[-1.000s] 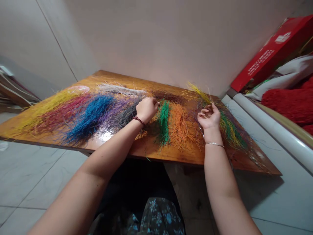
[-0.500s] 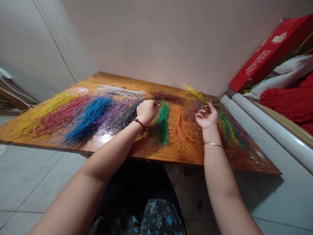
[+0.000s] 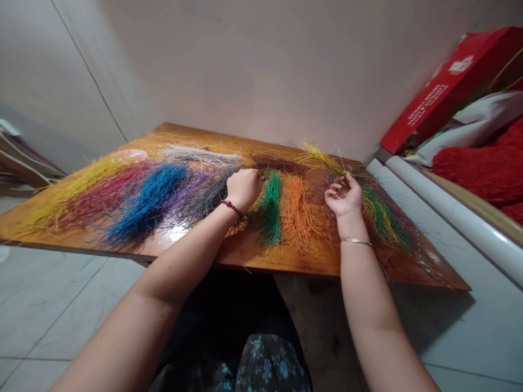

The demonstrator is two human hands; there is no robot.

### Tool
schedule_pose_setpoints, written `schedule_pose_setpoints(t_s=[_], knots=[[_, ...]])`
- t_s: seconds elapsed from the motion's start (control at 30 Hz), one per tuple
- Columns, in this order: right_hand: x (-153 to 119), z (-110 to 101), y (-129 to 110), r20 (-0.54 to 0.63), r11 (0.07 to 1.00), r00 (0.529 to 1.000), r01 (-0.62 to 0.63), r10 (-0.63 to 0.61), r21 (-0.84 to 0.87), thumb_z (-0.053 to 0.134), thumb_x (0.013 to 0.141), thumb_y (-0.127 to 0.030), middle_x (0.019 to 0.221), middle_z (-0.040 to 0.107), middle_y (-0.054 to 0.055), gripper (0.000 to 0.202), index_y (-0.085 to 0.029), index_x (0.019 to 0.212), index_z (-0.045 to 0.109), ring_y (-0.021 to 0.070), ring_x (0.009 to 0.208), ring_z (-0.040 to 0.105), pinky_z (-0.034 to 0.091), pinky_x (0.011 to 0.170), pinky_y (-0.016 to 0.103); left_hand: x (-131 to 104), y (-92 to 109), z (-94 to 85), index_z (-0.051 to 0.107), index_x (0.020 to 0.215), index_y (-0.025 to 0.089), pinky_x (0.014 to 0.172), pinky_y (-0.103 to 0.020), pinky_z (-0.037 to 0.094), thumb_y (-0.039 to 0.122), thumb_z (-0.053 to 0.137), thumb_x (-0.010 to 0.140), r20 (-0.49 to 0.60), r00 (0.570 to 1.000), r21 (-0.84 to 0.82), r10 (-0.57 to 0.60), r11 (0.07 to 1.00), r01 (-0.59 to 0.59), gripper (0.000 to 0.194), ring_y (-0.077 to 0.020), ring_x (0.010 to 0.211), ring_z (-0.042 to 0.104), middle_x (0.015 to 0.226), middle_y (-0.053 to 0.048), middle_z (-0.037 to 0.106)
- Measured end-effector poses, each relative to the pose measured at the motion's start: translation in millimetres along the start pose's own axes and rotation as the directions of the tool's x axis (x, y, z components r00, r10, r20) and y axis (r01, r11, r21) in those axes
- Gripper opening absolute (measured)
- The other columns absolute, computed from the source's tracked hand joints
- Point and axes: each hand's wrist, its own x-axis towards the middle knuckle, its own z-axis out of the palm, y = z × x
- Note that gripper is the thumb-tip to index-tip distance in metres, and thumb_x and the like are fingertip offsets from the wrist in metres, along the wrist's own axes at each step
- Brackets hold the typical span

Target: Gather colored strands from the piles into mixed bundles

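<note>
Mixed strands — yellow and green tangled together — lie on the worktop just past the right hand, and that is where the action is. Head view, the only one we have: the right hand has dropped a touch lower and drifted slightly inward over the last second, and its fingers are now curled palm-up, pinching a few thin fibres at the fingertips. It is a light pinch, not a fist; how many strands are caught is too fine to tell.

Over on the other side, the left hand has barely shifted — it stays clenched, knuckles up, between the grey strands on its outer side and the green strands on its inner side. Whether that fist holds fibres is hidden by the back of the hand. A dark red bead bracelet sits at that wrist, and a thin silver bangle at the right one.

Beyond the green, nearer the right hand's fingers, the orange strands fan out untouched. Far off to the left hand's outer side lie the blue strands, the red strands and the yellow strands, none of them disturbed.

My reading: the small settling of the right hand suggests picking single fibres out of the tangle is under way, with the sorted colours left alone.
</note>
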Motion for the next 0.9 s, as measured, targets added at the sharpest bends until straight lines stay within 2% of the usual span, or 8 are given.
schedule_pose_setpoints(t_s=[0.13,0.37,0.5,0.6,0.67,0.77,0.83,0.9], knots=[[-0.1,0.1,-0.2,-0.006,1.000,1.000,0.006,-0.006,-0.008,0.073,0.074,-0.022,0.064,0.064,-0.011,0.015,-0.024,0.076,0.059,0.0036,0.043,0.050,0.038,0.038,0.019,-1.1,0.3,3.6,0.076,0.087,0.023,0.075,-0.038,0.050,0.042,0.052,0.088,0.049,0.998,-0.009,0.029,1.000,-0.029,0.030,-0.0286,0.082,0.067,0.087,-0.013,0.071],[-1.1,3.0,1.4,-0.002,0.999,0.999,-0.038,0.038,-0.007,0.074,0.073,-0.021,0.062,0.063,-0.010,0.017,-0.022,0.073,0.057,0.0036,0.042,0.050,0.036,0.036,0.019,-0.1,2.4,6.0,0.077,0.080,0.025,0.071,-0.034,0.049,0.052,0.059,0.081,0.171,0.981,-0.086,0.087,0.994,-0.073,0.033,-0.0257,0.075,0.066,0.080,-0.010,0.072],[-4.6,7.7,4.3,0.021,0.997,0.999,-0.039,0.041,-0.074,0.074,0.074,-0.023,0.062,0.062,-0.010,0.017,-0.022,0.075,0.057,0.0035,0.042,0.049,0.037,0.037,0.018,-1.3,3.9,7.3,0.078,0.084,0.027,0.071,-0.032,0.047,0.063,0.057,0.081,0.273,0.929,-0.141,0.249,0.966,-0.218,0.042,-0.0248,0.076,0.066,0.081,-0.009,0.072],[-6.3,9.5,6.2,0.045,0.996,0.998,-0.033,0.037,-0.088,0.075,0.073,-0.022,0.061,0.061,-0.010,0.016,-0.023,0.078,0.059,0.0034,0.042,0.049,0.038,0.037,0.018,-3.0,5.5,8.4,0.076,0.082,0.025,0.071,-0.031,0.046,0.070,0.048,0.084,0.285,0.905,-0.120,0.315,0.949,-0.292,0.054,-0.0250,0.076,0.066,0.080,-0.010,0.071],[-6.1,9.2,7.2,0.058,0.994,0.998,-0.031,0.037,-0.103,0.076,0.072,-0.023,0.061,0.060,-0.010,0.018,-0.023,0.081,0.060,0.0037,0.043,0.050,0.038,0.037,0.017,-4.0,7.0,7.2,0.074,0.080,0.023,0.072,-0.030,0.045,0.067,0.045,0.087,0.224,0.927,-0.117,0.300,0.953,-0.280,0.053,-0.0241,0.078,0.065,0.082,-0.010,0.071],[-4.8,8.5,9.1,0.053,0.987,0.998,-0.010,0.019,-0.160,0.078,0.071,-0.025,0.061,0.060,-0.010,0.020,-0.024,0.083,0.061,0.0039,0.044,0.051,0.040,0.038,0.017,-5.1,9.7,1.6,0.072,0.092,0.023,0.073,-0.028,0.044,0.055,0.046,0.094,-0.008,0.966,-0.216,0.257,0.943,-0.253,0.041,-0.0220,0.085,0.064,0.094,-0.008,0.071],[-4.3,9.1,11.1,0.044,0.979,0.999,0.011,-0.002,-0.203,0.078,0.072,-0.025,0.061,0.061,-0.009,0.019,-0.024,0.083,0.062,0.0039,0.044,0.052,0.040,0.038,0.017,-5.5,11.7,-3.2,0.070,0.102,0.023,0.077,-0.028,0.043,0.047,0.045,0.097,-0.188,0.959,-0.308,0.210,0.915,-0.261,0.035,-0.0202,0.090,0.063,0.101,-0.007,0.070],[-4.7,10.8,13.7,0.035,0.969,0.999,0.026,-0.018,-0.247,0.077,0.072,-0.026,0.062,0.062,-0.008,0.017,-0.023,0.082,0.064,0.0040,0.044,0.052,0.039,0.038,0.016,-5.9,13.4,-6.7,0.069,0.104,0.022,0.080,-0.028,0.043,0.044,0.044,0.098,-0.301,0.936,-0.364,0.183,0.885,-0.291,0.033,-0.0185,0.092,0.062,0.102,-0.007,0.069]])
